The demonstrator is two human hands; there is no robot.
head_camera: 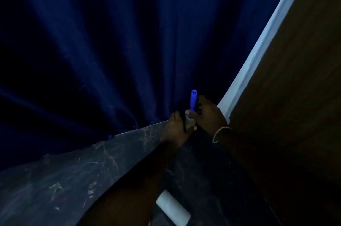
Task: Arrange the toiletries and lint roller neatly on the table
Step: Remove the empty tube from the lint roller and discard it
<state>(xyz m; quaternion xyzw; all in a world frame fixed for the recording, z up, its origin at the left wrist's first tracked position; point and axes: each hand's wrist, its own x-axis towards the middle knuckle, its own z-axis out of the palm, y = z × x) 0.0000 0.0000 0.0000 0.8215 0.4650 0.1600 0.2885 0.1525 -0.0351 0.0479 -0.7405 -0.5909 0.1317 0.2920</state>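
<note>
Here the left hand curls its fingers round the lint roller; the right hand pinches its handle.

Dim, bluish light. Deep blue pleated curtain hanging behind, down to the far edge of a dark, scratched table top. At right, pale trim strip beside a brown wooden panel.

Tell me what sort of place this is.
Probably a dim room at home, perhaps a dressing corner: a blue curtain hangs behind a dark, scratched table, a wooden panel with pale trim stands at the right, and the left hand and right hand hold a lint roller.
</note>
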